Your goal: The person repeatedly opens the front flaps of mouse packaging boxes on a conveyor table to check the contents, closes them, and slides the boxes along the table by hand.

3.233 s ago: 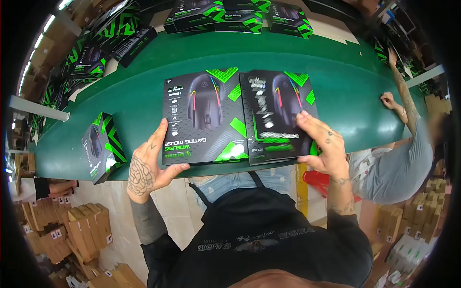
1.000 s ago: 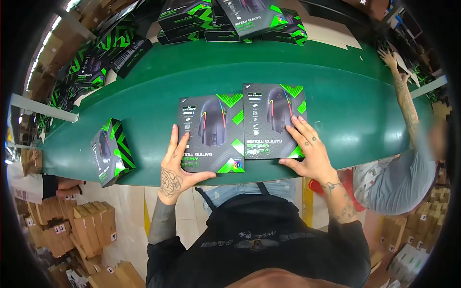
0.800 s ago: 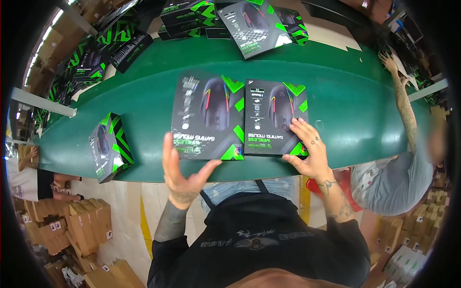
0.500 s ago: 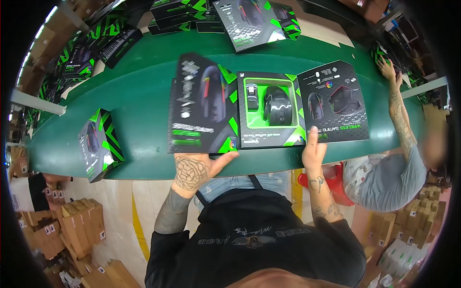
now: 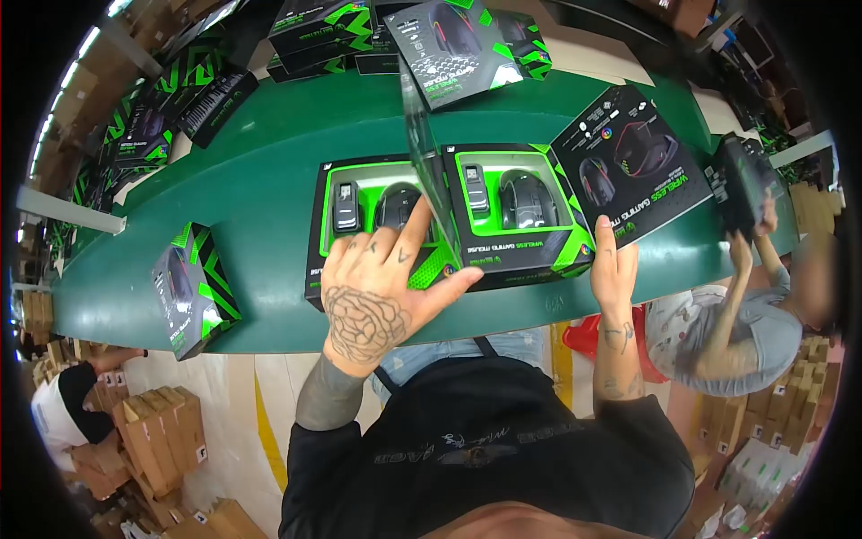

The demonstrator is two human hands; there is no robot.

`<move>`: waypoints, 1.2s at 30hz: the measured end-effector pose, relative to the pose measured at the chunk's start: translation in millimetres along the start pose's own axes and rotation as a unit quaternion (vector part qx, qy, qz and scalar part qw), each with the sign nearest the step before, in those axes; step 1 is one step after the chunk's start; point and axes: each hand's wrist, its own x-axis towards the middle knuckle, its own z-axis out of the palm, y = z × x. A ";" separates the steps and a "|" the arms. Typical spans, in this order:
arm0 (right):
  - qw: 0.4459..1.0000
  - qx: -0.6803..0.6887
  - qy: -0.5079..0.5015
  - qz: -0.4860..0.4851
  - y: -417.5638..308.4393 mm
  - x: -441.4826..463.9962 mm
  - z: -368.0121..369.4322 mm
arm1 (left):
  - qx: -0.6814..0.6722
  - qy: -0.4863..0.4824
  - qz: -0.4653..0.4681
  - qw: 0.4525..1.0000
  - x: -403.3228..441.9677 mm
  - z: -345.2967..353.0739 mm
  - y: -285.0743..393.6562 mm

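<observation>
Two gaming mouse boxes lie side by side at the table's front edge, lids swung up. Over the left box (image 5: 334, 274) is my left hand (image 5: 377, 292), fingers spread, its fingertips and thumb at the upright lid (image 5: 426, 153). A mouse and a small dongle show in the green window behind my fingers. The right box (image 5: 512, 256) shows a black mouse (image 5: 527, 199) and a dongle in its window. Its lid (image 5: 633, 162) leans out to the right, and my right hand (image 5: 615, 269) touches that lid's lower edge with its fingers.
A closed box (image 5: 193, 292) stands at the left on the green table (image 5: 269, 216). Stacked boxes (image 5: 323, 31) and a tilted mouse box (image 5: 453, 54) are at the back. A co-worker (image 5: 736, 332) at the right handles a dark box (image 5: 741, 189). Cartons (image 5: 162, 431) are on the floor.
The left box's lid has swung up towards the right, showing its window. The right lid has turned outward with my right hand. The co-worker's hands have moved nearer, with a dark box.
</observation>
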 end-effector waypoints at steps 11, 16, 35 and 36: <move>0.863 0.268 -0.421 0.077 40.6 0.8 -46.5 | -0.316 0.420 -0.116 0.843 -62.1 -4.4 -46.9; 0.905 0.227 -0.349 0.084 45.1 -6.1 4.6 | -0.302 -0.063 -0.310 0.899 -65.4 1.5 -107.0; 0.958 0.017 0.283 0.038 151.5 277.2 -115.7 | -0.391 0.163 -0.190 0.886 229.4 101.2 6.6; 0.960 0.033 0.276 0.024 163.1 258.9 -104.0 | -0.348 0.213 -0.215 0.888 210.3 108.7 -10.5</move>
